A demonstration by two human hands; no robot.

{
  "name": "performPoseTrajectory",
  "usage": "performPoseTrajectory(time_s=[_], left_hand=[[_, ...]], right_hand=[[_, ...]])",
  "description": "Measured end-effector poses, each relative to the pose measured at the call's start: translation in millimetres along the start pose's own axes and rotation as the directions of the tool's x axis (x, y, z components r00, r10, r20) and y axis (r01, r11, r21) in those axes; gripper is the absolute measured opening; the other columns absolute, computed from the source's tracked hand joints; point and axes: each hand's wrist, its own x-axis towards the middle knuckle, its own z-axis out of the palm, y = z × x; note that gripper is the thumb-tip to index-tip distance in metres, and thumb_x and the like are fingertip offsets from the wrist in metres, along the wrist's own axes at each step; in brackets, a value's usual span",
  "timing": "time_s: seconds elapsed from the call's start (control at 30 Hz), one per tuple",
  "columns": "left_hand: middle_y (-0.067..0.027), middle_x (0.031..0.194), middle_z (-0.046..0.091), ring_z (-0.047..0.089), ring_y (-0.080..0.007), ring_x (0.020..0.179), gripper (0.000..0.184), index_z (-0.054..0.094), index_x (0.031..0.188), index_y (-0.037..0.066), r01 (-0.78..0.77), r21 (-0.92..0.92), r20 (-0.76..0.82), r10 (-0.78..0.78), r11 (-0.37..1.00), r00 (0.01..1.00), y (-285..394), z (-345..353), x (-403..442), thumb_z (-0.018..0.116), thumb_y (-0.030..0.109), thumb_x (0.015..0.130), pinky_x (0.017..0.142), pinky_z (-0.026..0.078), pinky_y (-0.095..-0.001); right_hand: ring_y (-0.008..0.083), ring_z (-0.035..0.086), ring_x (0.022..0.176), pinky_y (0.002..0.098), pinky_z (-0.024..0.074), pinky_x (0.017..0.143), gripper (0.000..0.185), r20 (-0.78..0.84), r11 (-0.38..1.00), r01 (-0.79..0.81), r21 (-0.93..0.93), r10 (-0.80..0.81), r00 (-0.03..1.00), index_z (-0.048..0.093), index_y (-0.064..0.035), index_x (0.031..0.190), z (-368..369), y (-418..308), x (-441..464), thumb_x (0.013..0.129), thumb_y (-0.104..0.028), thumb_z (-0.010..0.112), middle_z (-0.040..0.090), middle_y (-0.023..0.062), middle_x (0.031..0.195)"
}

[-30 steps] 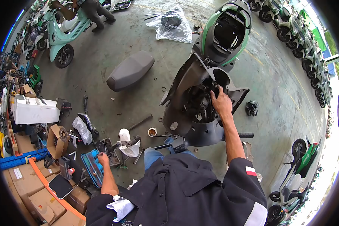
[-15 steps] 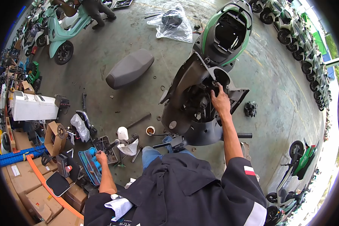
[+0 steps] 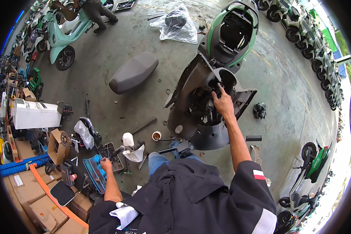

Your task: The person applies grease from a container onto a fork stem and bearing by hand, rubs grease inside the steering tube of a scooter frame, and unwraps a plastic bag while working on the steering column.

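My right hand (image 3: 224, 103) reaches into the dark front body panel (image 3: 188, 98) of a partly stripped scooter. Its fingers are stretched out and apart, the tips at the dark parts inside; I see nothing held. Behind that panel is the scooter's green-edged rear body (image 3: 254, 36) with an open compartment. On the left, my left hand (image 3: 106, 164) is at the edge of a blue tool case (image 3: 93, 171). The left fingers are curled closed, and what they hold, if anything, is too small to make out. Handlebars (image 3: 183, 148) with a black grip lie just before my knees.
A grey seat (image 3: 134, 73) lies on the floor, with a clear plastic bag (image 3: 185, 33) farther back. A small cup (image 3: 156, 135) stands near my legs. Cardboard boxes (image 3: 27, 191) are at lower left. A person (image 3: 97, 13) stands by a mint scooter (image 3: 62, 39). Scooters line the right.
My right hand has shifted slightly left and toward me within the scooter panel, its fingers a little more spread. The left hand stays at the blue case. The view has turned slightly.
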Motion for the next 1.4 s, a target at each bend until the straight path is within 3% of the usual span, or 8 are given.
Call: performPoseTrajectory(time_s=[0.1, 0.37, 0.57, 0.67, 0.83, 1.07, 1.2, 1.4], left_hand=[[-0.0161, 0.094, 0.075, 0.075, -0.0275, 0.067, 0.019, 0.066, 0.112, 0.009, 0.015, 0.035, -0.013, -0.014, 0.999, 1.000, 4, -1, -6, 0.064, 0.019, 0.097, 0.059, 0.058, -0.0382], [-0.0178, 0.100, 0.075, 0.076, -0.0287, 0.069, 0.021, 0.065, 0.112, 0.005, -0.011, 0.002, -0.013, 0.011, 1.000, 1.000, -5, -1, -5, 0.064, 0.018, 0.097, 0.061, 0.059, -0.0388], [-0.0166, 0.101, 0.075, 0.076, -0.0286, 0.070, 0.023, 0.066, 0.114, 0.004, -0.060, 0.030, -0.009, 0.060, 0.998, 0.998, -15, 0, 4, 0.064, 0.018, 0.097, 0.062, 0.060, -0.0378], [-0.0162, 0.099, 0.075, 0.076, -0.0282, 0.069, 0.024, 0.066, 0.115, 0.003, -0.020, 0.047, -0.013, 0.021, 0.999, 1.000, -1, -8, -16, 0.064, 0.018, 0.097, 0.060, 0.060, -0.0373], [-0.0161, 0.096, 0.075, 0.076, -0.0279, 0.068, 0.023, 0.067, 0.114, 0.004, 0.031, 0.017, -0.004, -0.031, 0.999, 1.000, -2, -3, -4, 0.065, 0.018, 0.096, 0.057, 0.059, -0.0379], [-0.0167, 0.095, 0.075, 0.075, -0.0275, 0.067, 0.022, 0.068, 0.112, 0.004, 0.011, -0.022, -0.010, -0.011, 1.000, 1.000, -10, 1, 6, 0.065, 0.017, 0.094, 0.059, 0.059, -0.0393], [-0.0188, 0.099, 0.074, 0.075, -0.0282, 0.067, 0.020, 0.068, 0.109, 0.004, -0.015, -0.013, -0.032, 0.014, 1.000, 0.999, -10, -1, -3, 0.066, 0.017, 0.094, 0.060, 0.059, -0.0392], [-0.0182, 0.095, 0.076, 0.074, -0.0347, 0.091, 0.019, 0.074, 0.104, 0.011, 0.043, 0.072, -0.107, -0.036, 0.996, 0.994, -10, 2, -5, 0.067, 0.019, 0.088, 0.085, 0.057, -0.0455]], right_hand=[[0.0484, 0.067, 0.107, 0.0543, 0.0538, 0.092, 0.060, -0.002, 0.990, -0.141, -0.024, 0.141, 0.990, 0.050, -0.0125, 0.150, -17, -23, -1, 0.098, -0.042, 0.060, 0.071, 0.0290, 0.114], [0.0446, 0.068, 0.101, 0.0531, 0.0550, 0.087, 0.057, -0.063, 0.986, -0.091, -0.139, 0.083, 0.995, 0.053, -0.0156, 0.148, -9, -12, -8, 0.099, -0.044, 0.060, 0.065, 0.0219, 0.113], [0.0457, 0.058, 0.122, 0.0510, 0.0505, 0.101, 0.058, 0.038, 0.997, -0.004, -0.075, 0.007, 0.999, 0.054, -0.0146, 0.147, -8, -11, -3, 0.096, -0.039, 0.066, 0.054, 0.0306, 0.131], [0.0511, 0.045, 0.135, 0.0511, 0.0407, 0.114, 0.059, -0.119, 0.995, -0.095, -0.021, 0.092, 0.989, 0.056, -0.0107, 0.146, -3, -16, -1, 0.095, -0.039, 0.067, 0.043, 0.0392, 0.146], [0.0518, 0.043, 0.136, 0.0520, 0.0409, 0.113, 0.067, -0.121, 0.979, -0.139, -0.152, 0.121, 0.985, 0.054, -0.0006, 0.145, 19, -3, 16, 0.093, -0.042, 0.068, 0.042, 0.0392, 0.145], [0.0456, 0.048, 0.122, 0.0509, 0.0441, 0.106, 0.057, -0.027, 0.997, -0.020, -0.076, 0.018, 0.999, 0.061, -0.0113, 0.141, 1, -7, 6, 0.092, -0.039, 0.071, 0.048, 0.0312, 0.128], [0.0469, 0.046, 0.126, 0.0517, 0.0396, 0.110, 0.062, -0.208, 0.993, -0.071, -0.092, 0.051, 0.977, 0.052, -0.0061, 0.142, 9, -10, -4, 0.093, -0.040, 0.070, 0.048, 0.0315, 0.130], [0.0531, 0.047, 0.130, 0.0549, 0.0386, 0.111, 0.064, -0.220, 0.978, -0.195, -0.075, 0.174, 0.960, 0.056, 0.0075, 0.134, 28, -5, 28, 0.099, -0.046, 0.063, 0.047, 0.0391, 0.136]])
